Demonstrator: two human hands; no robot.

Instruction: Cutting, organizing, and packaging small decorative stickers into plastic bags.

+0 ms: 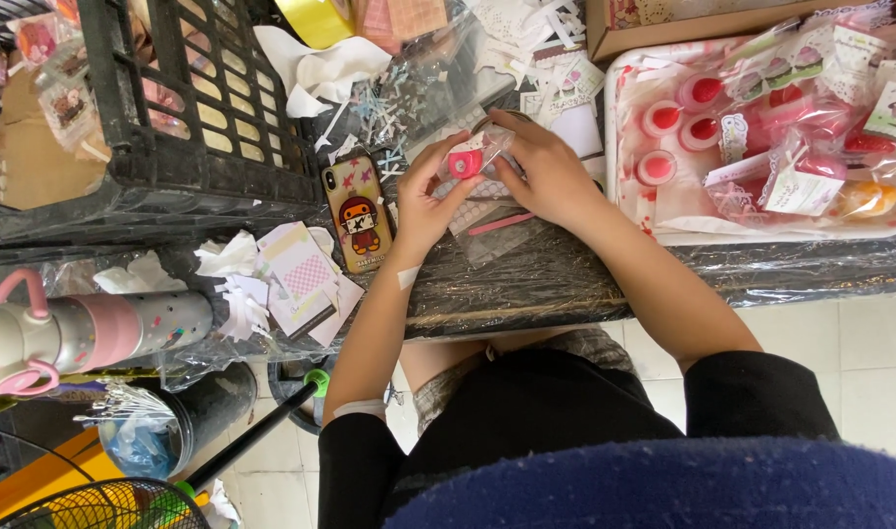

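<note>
Bagging step: both hands, left hand [424,201] and right hand [546,171], closed grip on small pink round item in clear plastic pouch [468,160]; next needs sealing, likely.

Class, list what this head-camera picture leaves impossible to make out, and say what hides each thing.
- Small pink item: shape unclear, wrapped in clear film, covered by left hand and right hand.
- Black crate: contents hidden behind its grid wall.
- White tray: cut off by the right edge.
</note>
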